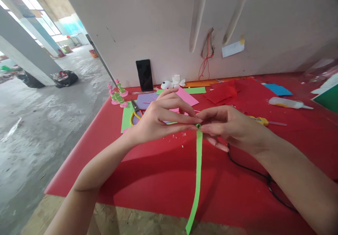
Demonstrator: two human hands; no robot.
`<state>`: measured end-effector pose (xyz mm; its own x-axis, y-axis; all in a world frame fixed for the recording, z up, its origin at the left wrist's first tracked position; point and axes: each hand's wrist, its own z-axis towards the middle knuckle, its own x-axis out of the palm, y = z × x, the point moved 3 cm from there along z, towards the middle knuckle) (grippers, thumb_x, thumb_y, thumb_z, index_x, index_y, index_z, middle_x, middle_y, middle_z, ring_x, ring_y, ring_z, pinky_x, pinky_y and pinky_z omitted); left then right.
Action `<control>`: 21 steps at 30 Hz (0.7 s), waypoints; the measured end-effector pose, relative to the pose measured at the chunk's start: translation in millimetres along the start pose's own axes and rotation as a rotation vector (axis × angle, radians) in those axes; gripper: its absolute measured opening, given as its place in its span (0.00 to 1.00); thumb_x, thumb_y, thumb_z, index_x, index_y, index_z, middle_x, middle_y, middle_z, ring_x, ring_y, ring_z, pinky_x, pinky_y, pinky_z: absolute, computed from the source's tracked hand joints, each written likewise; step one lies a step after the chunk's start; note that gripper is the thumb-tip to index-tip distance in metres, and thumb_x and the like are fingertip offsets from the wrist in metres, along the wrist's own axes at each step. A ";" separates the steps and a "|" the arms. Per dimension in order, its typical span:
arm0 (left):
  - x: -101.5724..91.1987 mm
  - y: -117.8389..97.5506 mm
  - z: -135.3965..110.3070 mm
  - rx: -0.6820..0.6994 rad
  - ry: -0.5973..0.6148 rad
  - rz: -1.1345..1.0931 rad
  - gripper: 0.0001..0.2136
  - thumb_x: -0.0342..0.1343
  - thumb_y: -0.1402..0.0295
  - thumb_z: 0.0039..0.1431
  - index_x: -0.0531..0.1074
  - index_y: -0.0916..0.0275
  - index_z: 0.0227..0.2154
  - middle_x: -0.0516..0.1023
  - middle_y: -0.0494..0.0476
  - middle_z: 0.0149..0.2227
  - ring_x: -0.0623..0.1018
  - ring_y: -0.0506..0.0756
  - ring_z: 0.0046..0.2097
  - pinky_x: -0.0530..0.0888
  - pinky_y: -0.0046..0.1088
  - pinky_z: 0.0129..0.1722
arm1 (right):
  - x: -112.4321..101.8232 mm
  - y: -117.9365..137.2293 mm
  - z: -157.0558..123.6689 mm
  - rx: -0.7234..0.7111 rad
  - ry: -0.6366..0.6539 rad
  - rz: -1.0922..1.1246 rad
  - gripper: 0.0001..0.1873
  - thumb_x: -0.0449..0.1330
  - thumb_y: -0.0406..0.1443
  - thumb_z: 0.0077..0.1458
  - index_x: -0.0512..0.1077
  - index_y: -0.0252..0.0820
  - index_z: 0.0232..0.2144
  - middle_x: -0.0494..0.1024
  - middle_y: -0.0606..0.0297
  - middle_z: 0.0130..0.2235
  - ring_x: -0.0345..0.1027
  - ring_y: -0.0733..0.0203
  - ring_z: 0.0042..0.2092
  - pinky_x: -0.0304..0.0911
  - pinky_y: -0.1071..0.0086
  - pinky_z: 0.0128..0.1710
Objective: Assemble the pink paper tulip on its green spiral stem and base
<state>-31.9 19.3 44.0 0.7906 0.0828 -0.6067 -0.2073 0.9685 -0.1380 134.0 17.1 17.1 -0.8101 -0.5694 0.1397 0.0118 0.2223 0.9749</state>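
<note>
A long green paper strip (198, 171) hangs down past the front edge of the red-covered table, its upper end curled into a small roll. My left hand (169, 113) pinches that roll from the left with thumb and fingertips. From the right, my right hand (224, 126) pinches the same rolled end, and the fingertips of both hands meet there. Behind my left hand lie scissors (136, 110) with yellow and red handles, on green and purple paper. Some of the roll is covered by my fingers.
Small pink-and-green paper flowers (117, 93) stand at the table's left edge. A black phone (144, 75) leans on the wall. Right of my hands are a yellow glue gun (258, 120) with a black cord, a glue bottle (287, 103) and blue paper (278, 89). Pink paper (186, 97) lies behind.
</note>
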 end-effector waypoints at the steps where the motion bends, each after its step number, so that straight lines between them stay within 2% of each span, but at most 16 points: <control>1: 0.0 0.1 0.0 0.013 0.000 -0.006 0.04 0.60 0.67 0.58 0.78 0.58 0.30 0.81 0.51 0.33 0.75 0.46 0.32 0.72 0.37 0.51 | 0.2 0.0 -0.2 0.006 -0.002 0.001 0.09 0.67 0.34 0.39 0.72 0.39 0.26 0.67 0.73 0.17 0.58 0.73 0.17 0.52 0.79 0.10; 4: 0.2 1.4 -0.6 0.034 -0.018 -0.018 0.05 0.59 0.67 0.59 0.78 0.57 0.29 0.82 0.51 0.33 0.75 0.47 0.32 0.72 0.36 0.48 | 0.8 0.9 0.3 0.014 -0.012 0.014 0.10 0.67 0.33 0.38 0.72 0.38 0.26 0.66 0.74 0.17 0.58 0.73 0.17 0.54 0.79 0.11; 12: 3.8 10.7 -2.0 -0.084 0.003 -0.159 0.04 0.61 0.64 0.57 0.80 0.54 0.32 0.81 0.53 0.34 0.76 0.49 0.36 0.73 0.33 0.44 | 1.7 1.6 3.9 0.024 0.027 0.057 0.10 0.69 0.37 0.38 0.74 0.39 0.25 0.65 0.73 0.17 0.58 0.74 0.17 0.52 0.78 0.11; 16: 2.5 14.6 -3.9 -0.092 -0.077 -0.107 0.03 0.62 0.63 0.56 0.80 0.53 0.30 0.80 0.51 0.32 0.76 0.49 0.34 0.73 0.36 0.47 | 0.5 -0.2 4.4 -0.053 -0.070 0.045 0.14 0.71 0.40 0.37 0.76 0.38 0.27 0.66 0.73 0.17 0.59 0.74 0.18 0.53 0.78 0.12; 21: 2.0 17.8 -5.8 -0.057 -0.117 -0.042 0.02 0.62 0.65 0.56 0.79 0.55 0.30 0.80 0.51 0.32 0.77 0.48 0.34 0.74 0.36 0.50 | 0.1 -1.9 2.7 -0.127 -0.166 -0.030 0.16 0.70 0.44 0.42 0.77 0.36 0.28 0.69 0.69 0.18 0.60 0.73 0.18 0.58 0.78 0.15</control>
<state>-37.3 35.3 35.8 0.8605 0.0726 -0.5043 -0.2025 0.9570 -0.2077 132.3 18.8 14.8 -0.8964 -0.4341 0.0897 0.0514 0.0992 0.9937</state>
